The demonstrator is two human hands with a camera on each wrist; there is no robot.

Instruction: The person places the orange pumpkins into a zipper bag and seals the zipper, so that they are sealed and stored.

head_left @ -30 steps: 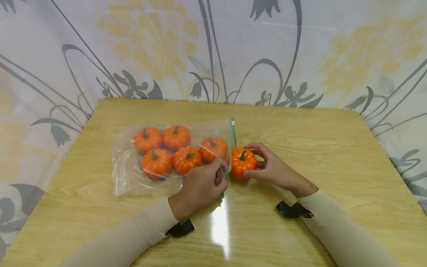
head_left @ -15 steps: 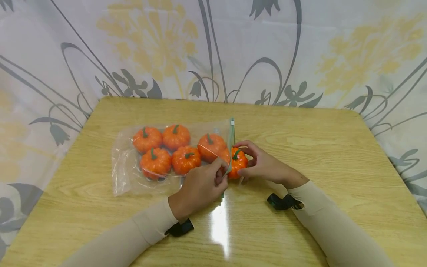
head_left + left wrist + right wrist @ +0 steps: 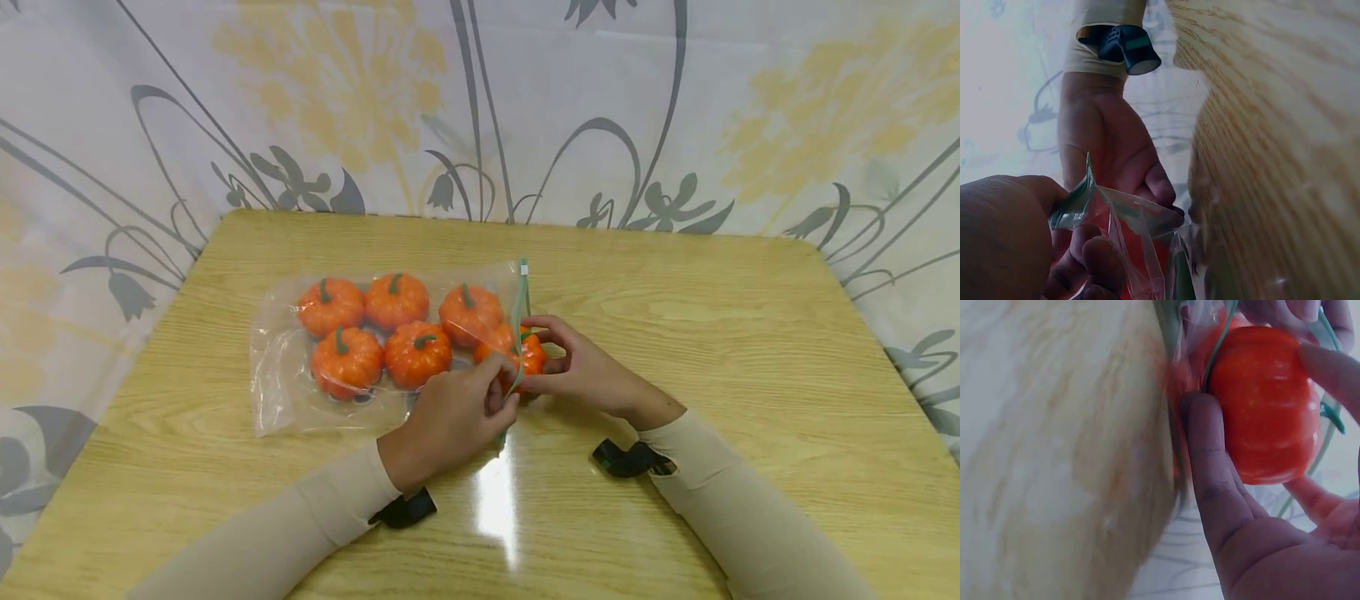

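A clear zip bag point(image 3: 272, 396) with a green-edged mouth lies flat on the table, holding several orange toy pumpkins point(image 3: 347, 363) with green stems. My left hand point(image 3: 453, 417) pinches the near part of the bag's mouth between thumb and fingers; the left wrist view shows the folded film by those fingers. Curled round one more pumpkin point(image 3: 1263, 406), my right hand point(image 3: 596, 371) holds it at the mouth. Its left part shows through the film, its right side stays outside among my fingers. In the left wrist view, the bag's edge partly covers the right hand point(image 3: 1107, 137).
The wood-grain table point(image 3: 712, 333) extends on both sides of the bag. Behind it hangs a flower-patterned cloth point(image 3: 555, 100). Black wrist cameras sit under both sleeves, one camera point(image 3: 405, 508) close above the tabletop.
My right hand has moved left, taking its pumpkin from outside the bag's mouth partly into it. The nearest pumpkin inside has shifted left and away. My left hand keeps its place at the mouth.
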